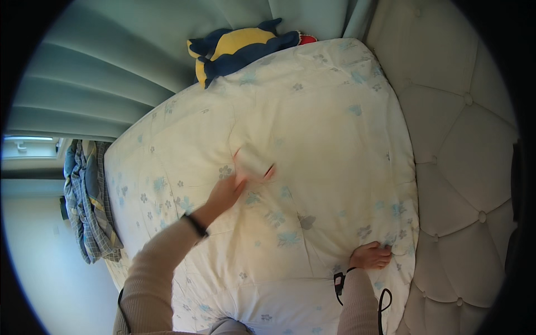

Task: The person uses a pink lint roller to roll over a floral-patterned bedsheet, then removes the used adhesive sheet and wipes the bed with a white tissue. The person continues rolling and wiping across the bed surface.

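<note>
Near the middle of the bed, my left hand (224, 192) is closed round what looks like a lint roller (254, 163), a white cylinder with pink and red at its ends. The roller is smeared by motion and lies against the cream bed sheet (329, 167), which has a pattern of blue and grey flowers. My right hand (369, 256) rests on the sheet at the right side, its fingers slightly bent and holding nothing. A dark band circles my left wrist; a small black device with a cable hangs at the right one.
A navy and yellow plush toy (240, 47) lies at the far edge against the grey-green curtain (106, 67). Along the right runs a padded, buttoned headboard (446, 139). A folded checked blanket (92, 206) sits at the left edge. Wrinkles cross the sheet.
</note>
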### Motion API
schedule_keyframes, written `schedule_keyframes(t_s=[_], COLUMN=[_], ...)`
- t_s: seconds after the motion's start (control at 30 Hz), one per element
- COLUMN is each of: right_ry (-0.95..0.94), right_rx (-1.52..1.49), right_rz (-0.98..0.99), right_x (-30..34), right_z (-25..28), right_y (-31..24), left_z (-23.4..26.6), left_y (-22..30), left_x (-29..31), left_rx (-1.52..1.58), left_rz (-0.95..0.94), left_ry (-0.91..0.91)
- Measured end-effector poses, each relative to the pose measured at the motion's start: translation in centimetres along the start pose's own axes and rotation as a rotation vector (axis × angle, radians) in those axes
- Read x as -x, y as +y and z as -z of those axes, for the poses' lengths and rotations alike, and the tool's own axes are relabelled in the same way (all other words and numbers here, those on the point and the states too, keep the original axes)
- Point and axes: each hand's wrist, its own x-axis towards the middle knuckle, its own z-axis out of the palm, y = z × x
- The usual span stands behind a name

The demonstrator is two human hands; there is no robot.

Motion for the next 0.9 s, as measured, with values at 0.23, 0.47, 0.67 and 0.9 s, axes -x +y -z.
schedule_keyframes(t_s=[0.23,0.47,0.67,0.9], right_ry=[-0.059,0.006,0.046,0.027], right_rx=[-0.011,0.006,0.031,0.108], right_rz=[-0.057,-0.061,-0.023,-0.039], right_x=[-0.2,-0.3,-0.3,-0.3], right_z=[-0.3,-0.2,-0.1,-0.7], right_y=[0.2,-0.2,0.0,0.2], left_z=[-3.9,-2.9,-2.8,-3.7], left_y=[5.0,2.5,8.2,1.0], left_x=[-8.3,8.4,-13.4,3.9], left_rx=[0.033,0.053,0.132,0.113], left_rz=[-0.071,0.318,0.102,0.131], left_ry=[0.162,-0.015,0.334,0.19])
